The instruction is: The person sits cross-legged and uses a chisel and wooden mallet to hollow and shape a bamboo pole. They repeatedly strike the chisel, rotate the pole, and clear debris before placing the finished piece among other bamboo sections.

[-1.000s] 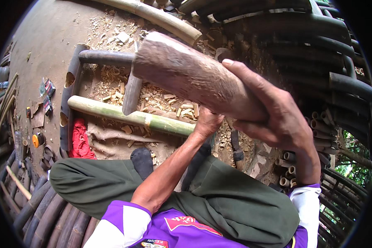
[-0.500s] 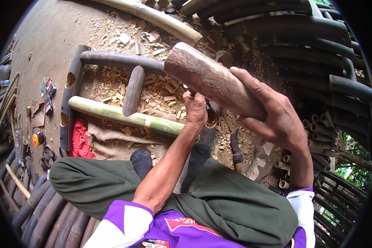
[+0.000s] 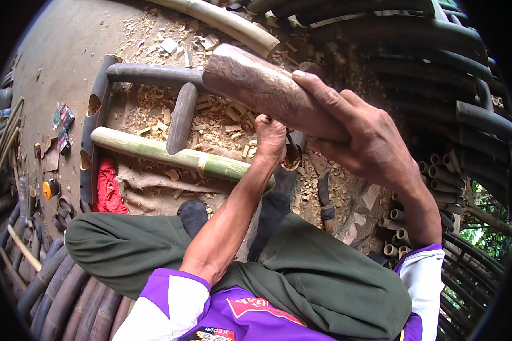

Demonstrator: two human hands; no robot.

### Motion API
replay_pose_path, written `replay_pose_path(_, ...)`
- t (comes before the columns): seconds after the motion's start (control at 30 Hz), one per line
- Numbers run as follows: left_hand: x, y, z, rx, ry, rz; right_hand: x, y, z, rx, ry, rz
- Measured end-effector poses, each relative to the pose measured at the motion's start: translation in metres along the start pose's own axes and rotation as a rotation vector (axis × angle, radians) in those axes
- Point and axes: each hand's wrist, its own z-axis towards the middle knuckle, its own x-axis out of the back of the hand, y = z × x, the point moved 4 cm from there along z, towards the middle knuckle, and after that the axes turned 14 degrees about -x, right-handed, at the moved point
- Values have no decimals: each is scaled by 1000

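Note:
My right hand is wrapped round the near end of a thick, worn brown wooden block, which is held slanting up to the left. Just below the block, my left hand is closed in a fist; whatever is in it is hidden behind the block. The fist is over the right side of a bamboo frame, close to a dark bamboo post with a cut hole. A green bamboo rail runs left from there to a dark post. Across the frame lie a dark rail and a short dark piece.
Wood chips litter the ground inside and around the frame. A curved blade tool lies right of my legs. Red cloth is bunched at the left post. Stacked dark bamboo fills the right side; a pale pole lies beyond.
The wooden block and my right hand have moved up and to the left, across the frame's far rail. My left fist stays in nearly the same place.

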Motion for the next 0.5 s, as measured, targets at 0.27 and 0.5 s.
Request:
replay_pose_path(0.27,-30,3,-37,-189,-119,172,5,-10,2,5,-64,-200)
replay_pose_path(0.5,-37,-15,-70,-302,-317,502,-3,-7,-36,-183,-68,-155)
